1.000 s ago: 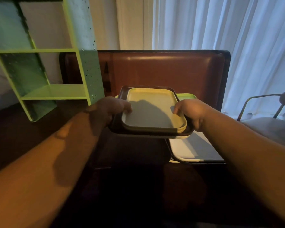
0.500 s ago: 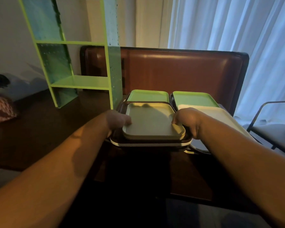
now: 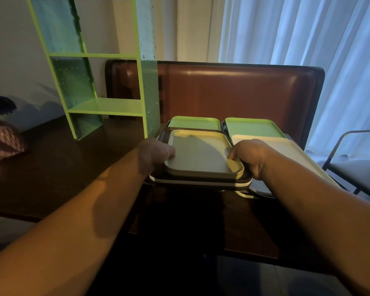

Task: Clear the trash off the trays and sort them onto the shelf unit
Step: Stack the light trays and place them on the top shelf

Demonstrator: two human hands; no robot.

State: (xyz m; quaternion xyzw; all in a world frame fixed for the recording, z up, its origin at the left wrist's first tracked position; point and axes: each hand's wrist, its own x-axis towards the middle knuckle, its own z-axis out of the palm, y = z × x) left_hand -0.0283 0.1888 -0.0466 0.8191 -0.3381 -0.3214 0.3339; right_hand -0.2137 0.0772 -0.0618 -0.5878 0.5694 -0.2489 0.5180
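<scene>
- A stack of trays (image 3: 201, 165) is held at both short ends, so it is kept flat and nothing slides off.
- The left hand (image 3: 153, 155) is closed on the stack's 9 o'clock end, with the thumb on top and the other fingers hidden under it.
- The right hand (image 3: 249, 157) is closed on the 3 o'clock end in the same way.
- In the stack, pale trays (image 3: 199, 154) are set inside a dark tray (image 3: 165, 135), so the small ones are carried by the big one.
- No trash is seen on the top tray.
- The stack is held just over the table (image 3: 51, 167), in front of the body.
- Two green trays (image 3: 252, 127) lie at 12 o'clock from the stack, side by side by the brown seat back (image 3: 233, 92).
- A white tray (image 3: 297, 154) lies at 3 o'clock, partly under the right arm.
- The shelf (image 3: 107, 105) stands at 10 o'clock on the table. Its boards look bare, so room is left for trays.
- It is judged that the stack is being carried to be sorted, and a turn toward 10 o'clock is needed next.
- The stack could tip if one end is let go.
</scene>
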